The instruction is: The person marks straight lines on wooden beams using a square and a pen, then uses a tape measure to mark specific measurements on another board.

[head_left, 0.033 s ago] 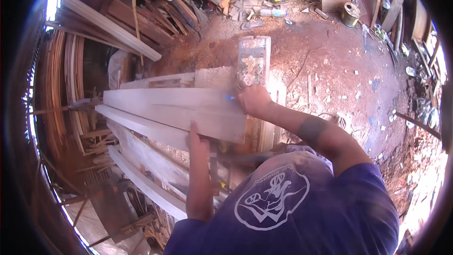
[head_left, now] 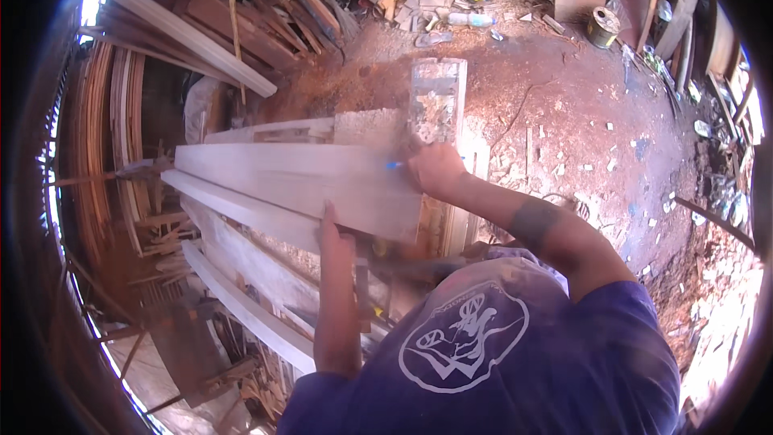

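Observation:
A long pale wooden board point(head_left: 274, 167) lies in front of me, stretching from the left to the middle. My left hand point(head_left: 336, 229) is closed on its near edge, with the thumb on top and the other fingers mostly hidden. Over the board's right end, my right hand point(head_left: 437, 171) is closed around a slim blue pen-like thing point(head_left: 394, 166). Its blue end points left, just over the wood; blur hides whether it touches. Another pale board point(head_left: 241, 205) runs along the near side.
Beyond my right hand stands a paint-stained upright plank point(head_left: 437, 84). Stacked timber point(head_left: 129, 113) fills the left side, and a curved pale strip point(head_left: 241, 306) lies lower left. Tins point(head_left: 602, 28), a plastic bottle point(head_left: 471, 20) and wood scraps point(head_left: 411, 0) litter the far floor.
The board's left end sits slightly farther away in the picture. Both hands keep nearly the same places and grips.

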Tool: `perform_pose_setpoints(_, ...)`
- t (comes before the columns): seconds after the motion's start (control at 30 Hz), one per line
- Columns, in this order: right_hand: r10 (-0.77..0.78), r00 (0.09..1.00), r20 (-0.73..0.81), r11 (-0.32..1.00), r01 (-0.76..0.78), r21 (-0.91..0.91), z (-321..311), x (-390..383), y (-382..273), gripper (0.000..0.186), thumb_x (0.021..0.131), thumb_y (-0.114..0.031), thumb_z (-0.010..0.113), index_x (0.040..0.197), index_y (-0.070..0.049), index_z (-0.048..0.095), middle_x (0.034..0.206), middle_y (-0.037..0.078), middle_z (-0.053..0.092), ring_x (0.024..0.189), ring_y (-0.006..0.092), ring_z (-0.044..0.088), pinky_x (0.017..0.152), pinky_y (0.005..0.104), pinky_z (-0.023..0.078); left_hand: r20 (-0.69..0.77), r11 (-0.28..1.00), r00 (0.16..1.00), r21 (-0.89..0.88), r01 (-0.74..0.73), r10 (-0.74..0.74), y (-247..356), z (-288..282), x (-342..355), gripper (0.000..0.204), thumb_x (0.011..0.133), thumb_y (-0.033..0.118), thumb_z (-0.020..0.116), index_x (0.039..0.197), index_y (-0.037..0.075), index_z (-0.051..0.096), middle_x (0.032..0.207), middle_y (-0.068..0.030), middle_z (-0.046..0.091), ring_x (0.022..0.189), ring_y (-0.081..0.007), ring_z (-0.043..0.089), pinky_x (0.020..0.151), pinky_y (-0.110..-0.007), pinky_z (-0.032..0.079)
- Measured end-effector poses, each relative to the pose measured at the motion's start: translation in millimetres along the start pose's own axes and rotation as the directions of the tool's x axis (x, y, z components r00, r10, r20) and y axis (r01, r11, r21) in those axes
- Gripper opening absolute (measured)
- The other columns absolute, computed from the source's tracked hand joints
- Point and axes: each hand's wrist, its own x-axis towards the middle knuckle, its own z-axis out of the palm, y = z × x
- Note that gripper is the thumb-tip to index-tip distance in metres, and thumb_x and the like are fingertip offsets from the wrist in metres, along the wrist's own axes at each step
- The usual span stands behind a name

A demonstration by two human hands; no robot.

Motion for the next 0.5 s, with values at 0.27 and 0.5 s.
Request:
perform_pose_setpoints(0.27,0.081,0.986,-0.143,0.990,-0.063,0.126,23,23,3,0.032,0.097,-0.013,0.055,0.125,-0.001,0.065,0.128,0.017,0.061,0.091,0.0333,0.076,0.078,0.0457,0.062,-0.085,0.982,0.993,0.167,0.091,-0.077,38,19,-7,0.052,0.097,0.038,0.077,0.136,0.007,0.060,0.117,-0.0100,0.070,0.098,-0.0242,0.071,0.057,-0.036,0.048)
perform_pose_setpoints(0.5,0.113,0.989,-0.099,0.951,-0.079,0.298,7,35,18,0.027,0.099,-0.016,0.055,0.115,-0.002,0.071,0.130,0.017,0.059,0.092,0.0342,0.076,0.079,0.0460,0.063,-0.166,0.936,0.971,0.282,0.212,-0.171,81,55,-9,0.041,0.103,0.034,0.069,0.132,0.008,0.060,0.123,-0.0103,0.069,0.113,-0.0284,0.068,0.099,-0.052,0.058)
